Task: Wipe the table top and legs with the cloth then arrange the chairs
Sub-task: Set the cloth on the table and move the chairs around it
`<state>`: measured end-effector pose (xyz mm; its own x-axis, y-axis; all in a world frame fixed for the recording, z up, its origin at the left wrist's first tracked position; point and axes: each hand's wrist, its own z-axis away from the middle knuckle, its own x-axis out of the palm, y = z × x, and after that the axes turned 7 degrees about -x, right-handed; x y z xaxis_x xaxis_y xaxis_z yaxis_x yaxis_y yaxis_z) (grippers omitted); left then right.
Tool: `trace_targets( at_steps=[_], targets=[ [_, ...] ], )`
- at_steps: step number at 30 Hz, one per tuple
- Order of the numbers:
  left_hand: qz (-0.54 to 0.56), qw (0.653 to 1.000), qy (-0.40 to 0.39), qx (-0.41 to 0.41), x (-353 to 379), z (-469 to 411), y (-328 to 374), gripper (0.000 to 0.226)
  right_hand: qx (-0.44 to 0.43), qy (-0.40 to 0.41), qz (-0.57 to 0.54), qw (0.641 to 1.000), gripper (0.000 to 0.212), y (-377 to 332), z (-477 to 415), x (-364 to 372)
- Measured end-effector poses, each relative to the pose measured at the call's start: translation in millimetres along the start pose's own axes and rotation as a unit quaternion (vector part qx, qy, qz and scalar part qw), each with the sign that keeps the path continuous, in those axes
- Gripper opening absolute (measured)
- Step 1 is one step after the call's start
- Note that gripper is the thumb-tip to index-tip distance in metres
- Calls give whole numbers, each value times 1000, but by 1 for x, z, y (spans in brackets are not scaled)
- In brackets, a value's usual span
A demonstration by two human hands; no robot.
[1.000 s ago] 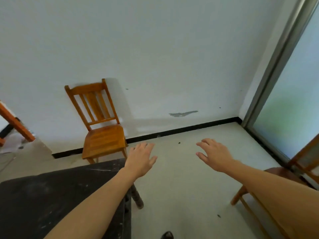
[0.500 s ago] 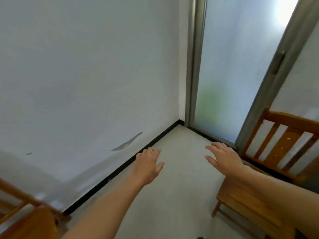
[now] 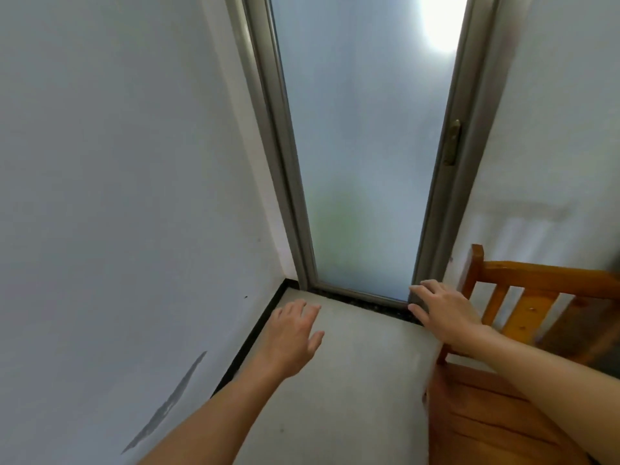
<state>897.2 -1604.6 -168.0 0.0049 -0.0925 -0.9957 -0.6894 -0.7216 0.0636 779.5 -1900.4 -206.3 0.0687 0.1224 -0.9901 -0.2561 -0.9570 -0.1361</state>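
Item: wooden chair [image 3: 523, 417], floor corner by the glass door [image 3: 362, 162], at my right. Likely rigid, moderately heavy; grip top rail. Left hand [image 3: 290, 337] and right hand [image 3: 446, 313] spread, empty.

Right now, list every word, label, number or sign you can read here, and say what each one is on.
None: no readable text shows in this view.
The white wall bears only a grey scuff.
The frosted glass door and its brass latch show no lettering.
The wooden chair carries no label or mark that can be read.
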Motion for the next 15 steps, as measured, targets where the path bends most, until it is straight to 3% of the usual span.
trace_targets(
  at_steps=[7, 15],
  targets=[
    [-26, 989, 33, 141, 29, -163, -38, 48, 121, 49, 9, 991, 48, 41, -87, 1],
    [-43, 961, 20, 274, 24, -329, -46, 44, 283, 55, 50, 956, 45, 68, -139, -13]
  ],
)
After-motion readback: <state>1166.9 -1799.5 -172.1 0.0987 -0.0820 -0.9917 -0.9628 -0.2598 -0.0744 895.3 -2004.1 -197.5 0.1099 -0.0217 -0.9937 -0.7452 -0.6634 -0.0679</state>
